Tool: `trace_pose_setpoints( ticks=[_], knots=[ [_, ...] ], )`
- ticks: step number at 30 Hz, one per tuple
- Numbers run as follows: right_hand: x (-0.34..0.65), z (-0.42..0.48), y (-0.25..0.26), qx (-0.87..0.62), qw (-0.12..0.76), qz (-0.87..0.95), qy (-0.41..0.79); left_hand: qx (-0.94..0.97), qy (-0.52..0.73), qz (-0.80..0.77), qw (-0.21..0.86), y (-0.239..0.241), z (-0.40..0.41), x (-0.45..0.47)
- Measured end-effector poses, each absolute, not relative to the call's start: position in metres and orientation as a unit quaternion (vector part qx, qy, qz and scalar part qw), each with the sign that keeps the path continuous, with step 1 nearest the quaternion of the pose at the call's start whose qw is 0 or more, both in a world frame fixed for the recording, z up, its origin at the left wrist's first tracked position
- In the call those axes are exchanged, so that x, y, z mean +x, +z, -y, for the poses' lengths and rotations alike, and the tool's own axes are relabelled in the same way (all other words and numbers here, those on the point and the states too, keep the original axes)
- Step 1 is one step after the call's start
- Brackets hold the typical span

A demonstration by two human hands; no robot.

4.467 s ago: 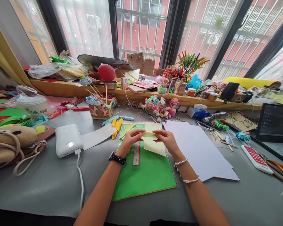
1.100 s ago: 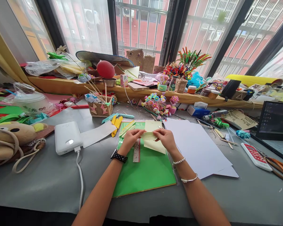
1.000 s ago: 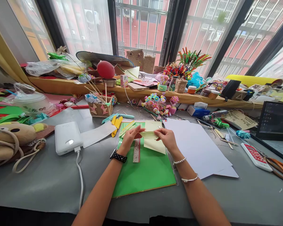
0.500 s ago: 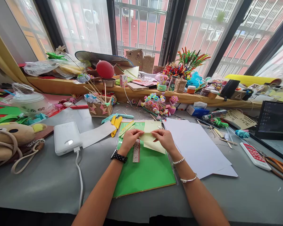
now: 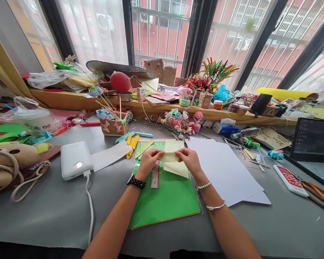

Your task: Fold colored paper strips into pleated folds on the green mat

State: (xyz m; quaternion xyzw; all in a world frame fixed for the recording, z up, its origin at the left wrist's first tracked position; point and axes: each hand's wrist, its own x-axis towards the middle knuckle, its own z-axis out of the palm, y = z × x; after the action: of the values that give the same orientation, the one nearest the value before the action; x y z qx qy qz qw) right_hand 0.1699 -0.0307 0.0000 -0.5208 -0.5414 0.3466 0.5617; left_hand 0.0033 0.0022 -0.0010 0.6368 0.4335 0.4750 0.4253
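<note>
A small pale yellow-green piece of paper (image 5: 170, 157) is stretched between my two hands, with a crease running across it. My left hand (image 5: 150, 160) pinches its left end, and my right hand (image 5: 189, 160) pinches the right end. Under them lies a green sheet pack (image 5: 164, 201). A ruler (image 5: 155, 176) rests on the pack just below my left hand. Another pale yellow-green sheet (image 5: 178, 169) lies beneath the held piece, partly hidden. Folded green strips (image 5: 144, 148) sit beyond my left hand.
White sheets (image 5: 226, 172) spread to the right, near a red-and-white calculator (image 5: 290, 180) and a laptop (image 5: 313, 144). On the left, a white power bank (image 5: 76, 160) trails a cable. A cardboard box with sticks (image 5: 115, 126) and pipe-cleaner flowers (image 5: 179, 120) stand at the back.
The held paper now shows more of its lower part below the crease, opened out slightly. My right hand has shifted a little to the right. The view has moved slightly.
</note>
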Motion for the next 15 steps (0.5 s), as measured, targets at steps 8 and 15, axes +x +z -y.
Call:
trace_pose_setpoints(
  ticks=[8, 15],
  knots=[
    [0.1713, 0.0273, -0.0055, -0.519, 0.552, 0.565, 0.328, 0.63, 0.477, -0.438, 0.429, -0.0002, -0.0019, 0.0031],
    [0.1735, 0.0326, 0.0012, -0.532, 0.552, 0.581, 0.273, 0.678, 0.43, -0.4, 0.442, -0.0029, 0.0009, 0.0058]
  ],
)
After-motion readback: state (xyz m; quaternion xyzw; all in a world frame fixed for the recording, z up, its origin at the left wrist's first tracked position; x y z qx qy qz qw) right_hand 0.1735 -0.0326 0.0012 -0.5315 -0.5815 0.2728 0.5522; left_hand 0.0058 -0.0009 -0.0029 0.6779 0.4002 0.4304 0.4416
